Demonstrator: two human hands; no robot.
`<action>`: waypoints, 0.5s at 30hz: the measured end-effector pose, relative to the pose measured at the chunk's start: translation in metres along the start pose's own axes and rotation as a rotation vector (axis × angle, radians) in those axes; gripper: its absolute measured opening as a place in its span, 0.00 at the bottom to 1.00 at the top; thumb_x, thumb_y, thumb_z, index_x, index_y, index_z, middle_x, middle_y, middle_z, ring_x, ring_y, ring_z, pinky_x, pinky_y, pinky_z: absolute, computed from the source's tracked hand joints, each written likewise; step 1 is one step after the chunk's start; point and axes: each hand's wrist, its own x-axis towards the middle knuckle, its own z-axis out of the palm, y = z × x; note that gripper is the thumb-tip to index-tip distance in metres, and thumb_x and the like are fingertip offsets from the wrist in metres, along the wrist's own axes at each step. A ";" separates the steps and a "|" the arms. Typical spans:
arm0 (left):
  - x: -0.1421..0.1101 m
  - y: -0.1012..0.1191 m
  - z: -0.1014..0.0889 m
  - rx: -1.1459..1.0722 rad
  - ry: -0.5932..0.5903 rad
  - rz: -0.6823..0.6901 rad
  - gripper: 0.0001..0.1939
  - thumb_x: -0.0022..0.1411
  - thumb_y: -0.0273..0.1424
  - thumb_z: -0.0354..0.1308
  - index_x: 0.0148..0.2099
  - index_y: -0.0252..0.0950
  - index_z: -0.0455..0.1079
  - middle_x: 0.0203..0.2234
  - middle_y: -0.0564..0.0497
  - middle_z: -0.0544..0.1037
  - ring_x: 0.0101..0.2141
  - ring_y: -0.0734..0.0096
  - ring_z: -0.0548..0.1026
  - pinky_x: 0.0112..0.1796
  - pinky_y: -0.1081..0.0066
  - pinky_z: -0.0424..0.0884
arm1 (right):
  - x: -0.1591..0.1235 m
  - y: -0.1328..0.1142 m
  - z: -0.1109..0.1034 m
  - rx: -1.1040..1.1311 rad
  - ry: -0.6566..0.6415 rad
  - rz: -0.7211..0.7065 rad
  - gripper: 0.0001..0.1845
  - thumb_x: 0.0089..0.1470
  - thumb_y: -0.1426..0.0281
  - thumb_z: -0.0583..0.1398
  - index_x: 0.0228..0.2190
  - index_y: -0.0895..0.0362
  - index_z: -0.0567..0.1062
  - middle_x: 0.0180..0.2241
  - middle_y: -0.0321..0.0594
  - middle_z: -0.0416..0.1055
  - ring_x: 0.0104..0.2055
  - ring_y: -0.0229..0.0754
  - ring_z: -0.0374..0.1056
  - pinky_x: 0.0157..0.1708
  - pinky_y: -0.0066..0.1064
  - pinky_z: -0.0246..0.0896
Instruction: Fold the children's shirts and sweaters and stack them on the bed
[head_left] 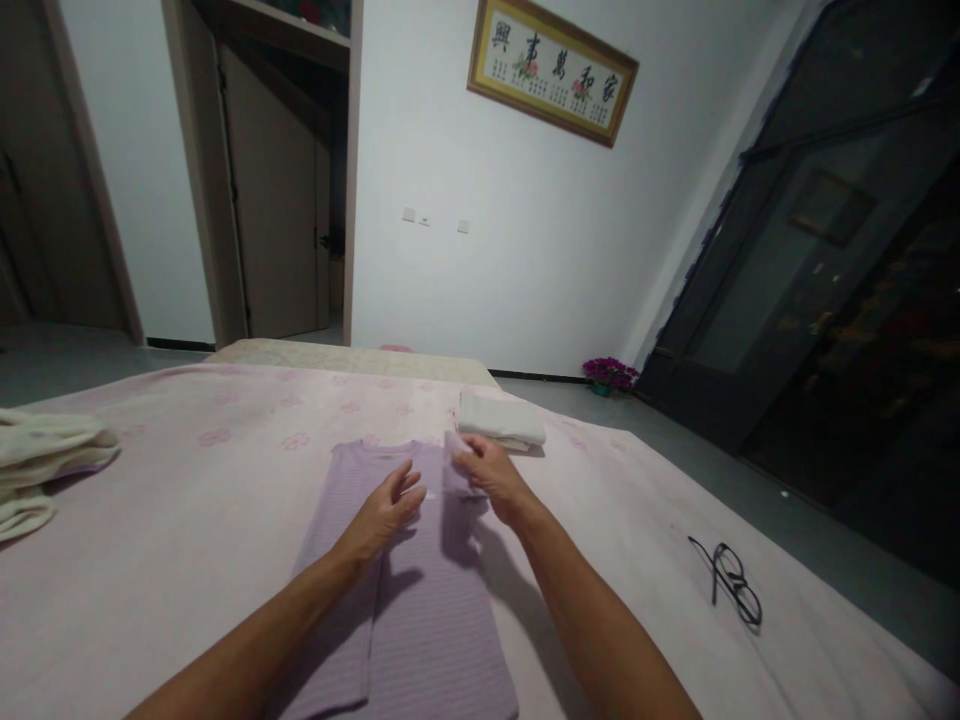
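A lilac ribbed sweater (442,600) lies spread on the pink bed cover, its neckline at the far end. One sleeve is laid lengthwise over its left part. My right hand (491,475) pinches a lifted piece of the sweater near the far right shoulder, and that piece stands up off the rest. Over the upper middle of the sweater hovers my left hand (394,500), fingers apart and holding nothing. Whether its fingertips touch the fabric I cannot tell.
A folded white cloth (499,418) lies just beyond my right hand. Black glasses (731,580) rest at the right. Cream clothing (49,460) is heaped at the far left on the patterned bed cover (202,510). Purple flowers (609,374) stand on the floor beyond.
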 end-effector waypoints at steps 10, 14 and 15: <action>0.027 -0.013 -0.021 -0.418 0.438 -0.231 0.07 0.55 0.23 0.64 0.34 0.36 0.68 0.25 0.55 0.73 0.22 0.78 0.72 0.21 0.76 0.75 | -0.033 0.079 -0.028 -0.616 0.225 -0.095 0.19 0.58 0.69 0.55 0.49 0.57 0.77 0.46 0.46 0.77 0.48 0.47 0.72 0.52 0.42 0.65; 0.041 0.008 -0.037 -0.490 0.454 -0.197 0.05 0.58 0.23 0.63 0.35 0.36 0.70 0.26 0.54 0.75 0.23 0.78 0.73 0.23 0.76 0.76 | -0.061 0.105 -0.047 -1.022 0.136 -0.233 0.19 0.59 0.75 0.54 0.49 0.56 0.77 0.50 0.47 0.75 0.55 0.47 0.68 0.58 0.42 0.60; 0.044 0.015 -0.041 -0.506 0.461 -0.189 0.05 0.58 0.23 0.63 0.35 0.35 0.70 0.26 0.54 0.75 0.23 0.78 0.74 0.24 0.76 0.76 | -0.066 0.106 -0.048 -1.068 0.105 -0.262 0.19 0.59 0.75 0.55 0.50 0.56 0.76 0.52 0.46 0.74 0.58 0.48 0.66 0.60 0.43 0.58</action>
